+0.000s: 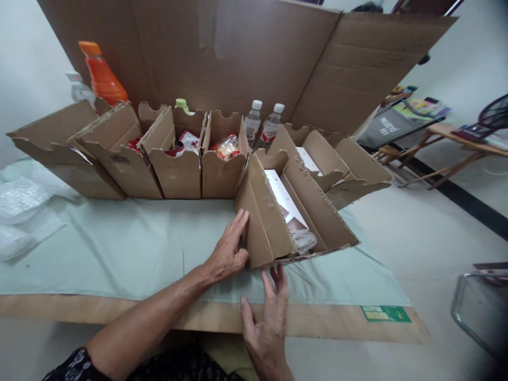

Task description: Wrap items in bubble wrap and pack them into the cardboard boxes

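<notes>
A tilted open cardboard box (pixel 262 222) lies on the pale green table cover (pixel 130 248), holding a white carton and a clear plastic bag (pixel 304 241). My left hand (pixel 228 248) rests flat against the box's left wall, fingers stretched along it and thumb near the bottom corner. My right hand (pixel 268 323) hovers just below the box's front edge, fingers spread and pointing up, holding nothing.
A row of open cardboard boxes (pixel 178 164) with snack packets stands behind, backed by a large cardboard sheet (pixel 238 53). An orange bottle (pixel 101 74) and two water bottles (pixel 262 127) stand at the back. Bubble wrap (pixel 19 217) lies left. A wooden stand (pixel 444 143) sits right.
</notes>
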The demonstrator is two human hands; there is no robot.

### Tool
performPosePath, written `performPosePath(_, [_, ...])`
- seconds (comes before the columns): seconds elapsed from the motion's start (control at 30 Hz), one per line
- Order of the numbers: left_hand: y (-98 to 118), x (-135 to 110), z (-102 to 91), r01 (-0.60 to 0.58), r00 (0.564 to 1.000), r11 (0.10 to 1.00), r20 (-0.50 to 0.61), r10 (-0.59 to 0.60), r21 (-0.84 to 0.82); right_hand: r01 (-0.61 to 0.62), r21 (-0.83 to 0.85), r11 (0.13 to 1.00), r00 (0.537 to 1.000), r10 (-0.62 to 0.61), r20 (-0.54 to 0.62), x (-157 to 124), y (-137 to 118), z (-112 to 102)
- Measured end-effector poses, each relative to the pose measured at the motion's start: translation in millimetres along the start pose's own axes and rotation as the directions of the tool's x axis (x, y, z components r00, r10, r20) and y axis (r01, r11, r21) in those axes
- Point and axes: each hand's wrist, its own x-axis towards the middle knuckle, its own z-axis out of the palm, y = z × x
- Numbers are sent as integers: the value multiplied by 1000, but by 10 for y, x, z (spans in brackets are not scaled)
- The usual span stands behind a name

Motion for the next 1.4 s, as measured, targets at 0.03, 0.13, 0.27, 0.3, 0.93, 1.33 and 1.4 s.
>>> performPosePath(0.03, [13, -8, 8, -7, 1000, 1000, 3, 7, 2, 2, -17, 1000, 1000, -2, 1, -7, 6, 4])
performPosePath(0.13, [41, -19, 14, -27, 1000, 1000, 8, 27, 2, 19, -61, 998, 1000, -19, -8, -20, 22, 16])
performPosePath(0.27, [39, -5, -5, -5, 1000, 1000, 4, 5, -9, 27, -97, 995, 1000, -27, -4, -14, 13, 45])
performPosePath(0.3, [33, 0, -9, 3, 1000, 1000, 3, -3, -13, 26, -103, 994, 1000, -26, 2, -11, 5, 53])
performPosePath(0.93, [-18, 71, -7, 212, 968, 976, -125, -218, -56, 176, -275, 945, 928, -67, 366, 998, 236, 204])
performPosePath(1.33, [18, 96, -26, 327, 942, 945, -77, -327, -15, 89, -296, 951, 901, 50, 432, 1672, 572, 563])
performPosePath(1.4, [7, 88, -24, 312, 947, 950, -75, -311, -2, 102, -254, 962, 929, 0, 370, 1612, 591, 488])
